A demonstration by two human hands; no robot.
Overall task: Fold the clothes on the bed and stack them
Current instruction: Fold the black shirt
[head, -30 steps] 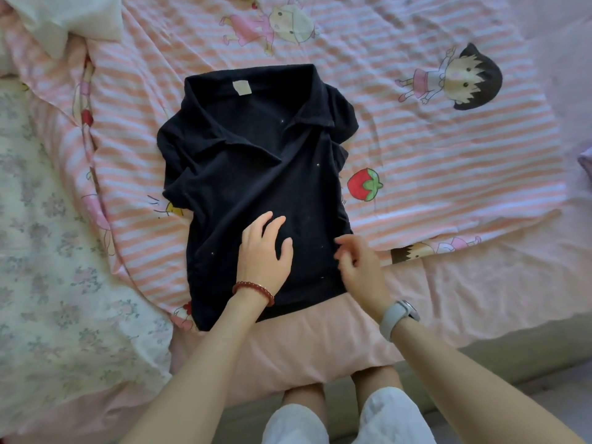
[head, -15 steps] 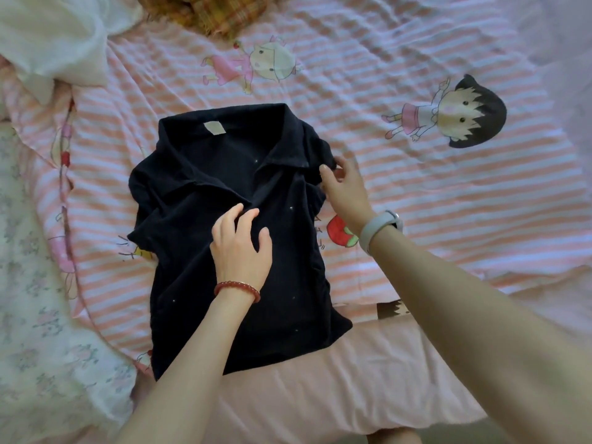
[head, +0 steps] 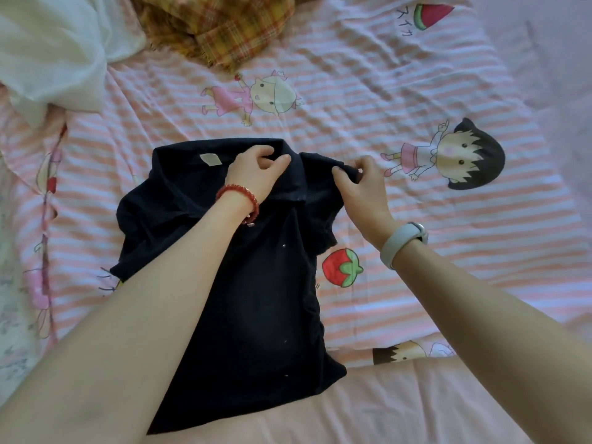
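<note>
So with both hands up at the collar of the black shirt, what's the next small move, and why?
Probably fold the right sleeve inward over the black shirt: the right hand pinches the bunched shoulder fabric, while the left hand holds the collar.

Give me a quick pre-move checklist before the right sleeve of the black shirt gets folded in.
1. Right hand grip on the black shirt at its right shoulder: ok, fingers pinch the fabric.
2. Left hand steadying the collar: ok, fingers curled on it.
3. Left sleeve folded in: not ok, bunched out to the side.
4. Shirt body flat: not ok, wrinkles along the right edge.
5. Bed sheet free beside the shirt: ok.
6. Next garments in sight: ok, plaid cloth and white cloth lie at the far edge.
</note>
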